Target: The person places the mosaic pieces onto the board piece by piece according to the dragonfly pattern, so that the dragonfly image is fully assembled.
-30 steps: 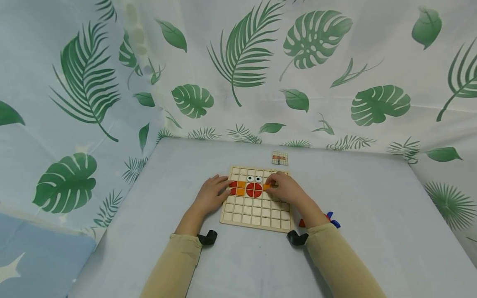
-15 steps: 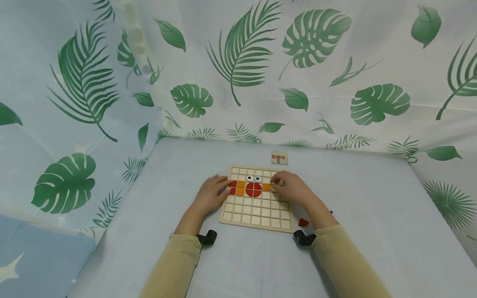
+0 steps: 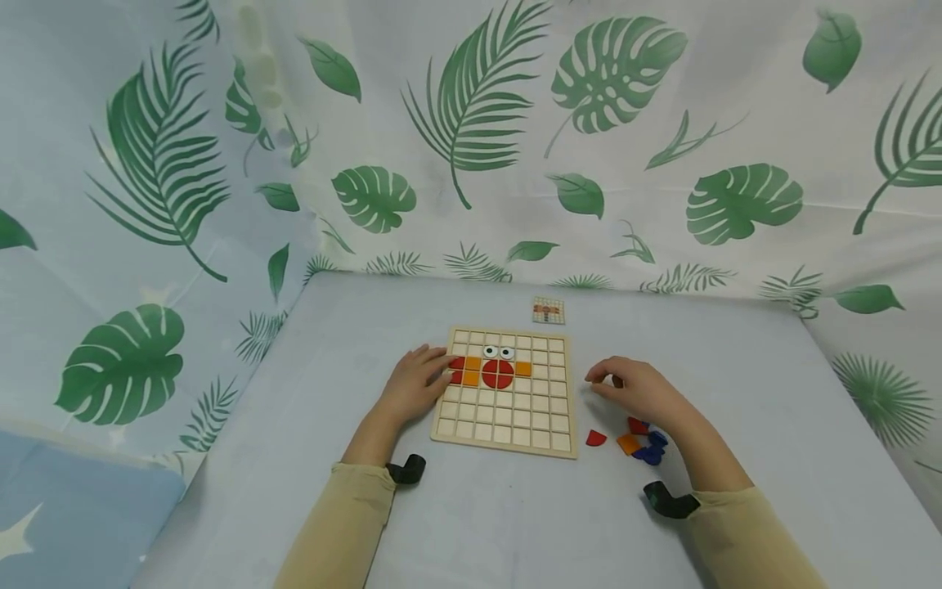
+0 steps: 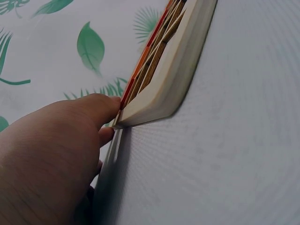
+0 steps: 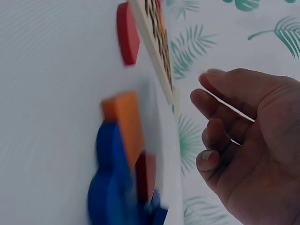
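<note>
A wooden grid board lies on the table. On it sit two eye tiles, a red circle of quarter pieces, orange tiles and red pieces at the left, and one orange square right of the circle. My left hand rests at the board's left edge, its fingertips touching the edge and the red pieces. My right hand hovers right of the board, fingers loosely bent and holding nothing. Below it are a red quarter piece, an orange square and several blue pieces.
A small pattern card lies behind the board. A leaf-printed curtain hangs along the table's back and left sides. Another red piece is in the loose pile by my right wrist.
My right hand has let go of the orange square on the board and moved right, off the board, uncovering the loose pieces. My left hand has stayed at the board's edge.
</note>
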Motion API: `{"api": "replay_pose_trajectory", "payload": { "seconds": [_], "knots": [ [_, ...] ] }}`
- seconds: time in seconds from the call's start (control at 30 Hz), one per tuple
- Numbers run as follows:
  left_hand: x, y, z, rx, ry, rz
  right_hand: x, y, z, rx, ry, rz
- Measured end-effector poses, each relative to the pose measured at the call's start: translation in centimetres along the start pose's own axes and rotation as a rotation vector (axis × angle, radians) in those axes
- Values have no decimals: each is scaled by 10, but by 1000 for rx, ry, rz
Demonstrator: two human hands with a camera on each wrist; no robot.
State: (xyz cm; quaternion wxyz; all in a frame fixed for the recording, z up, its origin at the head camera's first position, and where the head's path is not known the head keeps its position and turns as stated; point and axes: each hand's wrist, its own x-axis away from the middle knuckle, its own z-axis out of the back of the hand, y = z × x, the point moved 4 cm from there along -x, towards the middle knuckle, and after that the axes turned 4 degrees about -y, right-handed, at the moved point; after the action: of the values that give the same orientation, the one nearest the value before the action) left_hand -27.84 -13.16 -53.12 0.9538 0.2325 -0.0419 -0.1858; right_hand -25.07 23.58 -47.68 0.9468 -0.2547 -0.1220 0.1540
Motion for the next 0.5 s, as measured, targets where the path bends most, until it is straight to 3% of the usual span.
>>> {"api": "replay_pose_trajectory", "payload": {
  "seconds": [0.23, 0.5],
  "knots": [
    [-1, 0, -1, 6, 3, -4, 36, 35, 6, -45, 6, -54],
    [-2, -4, -3, 2, 0, 1, 61, 60, 4, -72, -1, 37]
  ]
}}
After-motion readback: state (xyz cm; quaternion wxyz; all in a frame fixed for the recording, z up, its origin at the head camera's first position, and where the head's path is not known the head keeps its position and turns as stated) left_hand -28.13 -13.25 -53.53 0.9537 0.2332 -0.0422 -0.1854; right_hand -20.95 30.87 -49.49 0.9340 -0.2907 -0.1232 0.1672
